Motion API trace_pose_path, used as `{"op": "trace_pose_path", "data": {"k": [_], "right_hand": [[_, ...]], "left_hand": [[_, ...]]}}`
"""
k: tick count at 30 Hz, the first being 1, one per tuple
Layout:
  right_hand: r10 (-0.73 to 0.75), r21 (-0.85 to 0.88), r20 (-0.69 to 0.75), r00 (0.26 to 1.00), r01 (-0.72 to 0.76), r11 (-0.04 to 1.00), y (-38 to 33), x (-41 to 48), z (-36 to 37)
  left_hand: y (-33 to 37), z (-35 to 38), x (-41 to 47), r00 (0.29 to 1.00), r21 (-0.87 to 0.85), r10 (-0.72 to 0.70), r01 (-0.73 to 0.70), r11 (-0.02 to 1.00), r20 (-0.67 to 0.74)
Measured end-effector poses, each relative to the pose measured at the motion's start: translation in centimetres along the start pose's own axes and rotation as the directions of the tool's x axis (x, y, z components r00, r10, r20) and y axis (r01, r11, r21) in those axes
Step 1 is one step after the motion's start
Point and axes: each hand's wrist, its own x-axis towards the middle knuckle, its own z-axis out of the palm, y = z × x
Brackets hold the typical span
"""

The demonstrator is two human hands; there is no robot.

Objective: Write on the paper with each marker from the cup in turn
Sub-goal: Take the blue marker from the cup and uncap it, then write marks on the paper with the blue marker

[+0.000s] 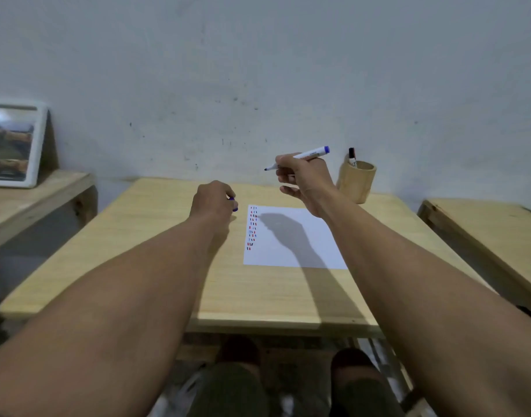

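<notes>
Paper (291, 239) flat on pale wooden table (156, 236), grey scuffed wall (258, 70) behind

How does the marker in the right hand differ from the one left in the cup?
The blue marker is uncapped, its tip bare, and lies nearly level in the right hand above the table. The black marker is capped and stands upright in the wooden cup, held by nobody. Both have white barrels.
</notes>
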Motion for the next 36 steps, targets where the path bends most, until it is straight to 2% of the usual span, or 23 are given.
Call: {"op": "trace_pose_path", "data": {"k": [5,12,17,20,24,29,36], "right_hand": [[0.025,-0.031,0.001,1.0,-0.025,0.999,1.4,0.3,0.3],[0.03,-0.038,-0.005,1.0,-0.03,0.999,1.8,-0.2,0.8],[0.02,-0.115,-0.019,1.0,-0.022,0.993,2.4,-1.4,1.0],[0.022,-0.17,-0.024,0.999,-0.026,0.985,3.2,-2.3,1.3],[0.032,-0.216,-0.032,0.999,-0.038,0.976,4.4,-3.8,1.7],[0.031,-0.314,-0.082,0.996,-0.055,0.948,6.8,-5.4,2.0],[0.002,-0.418,-0.162,0.987,-0.07,0.906,9.8,-6.5,2.8]], "left_hand": [[-1.6,0.8,-1.0,0.999,0.1,0.03,-0.033,0.994,0.03],[-1.8,0.8,-2.4,0.999,0.115,0.016,-0.02,0.993,0.037],[-1.8,0.6,-5.5,0.997,0.32,0.076,-0.073,0.945,0.004],[-1.7,0.5,-7.5,0.998,0.355,0.06,-0.06,0.933,0.011],[-1.3,0.5,-9.2,0.991,0.417,0.09,-0.123,0.901,0.097],[-2.2,1.2,-10.2,0.939,0.527,0.039,-0.226,0.819,0.343],[-2.8,1.3,-10.3,0.925,0.555,0.053,-0.271,0.787,0.375]]}}
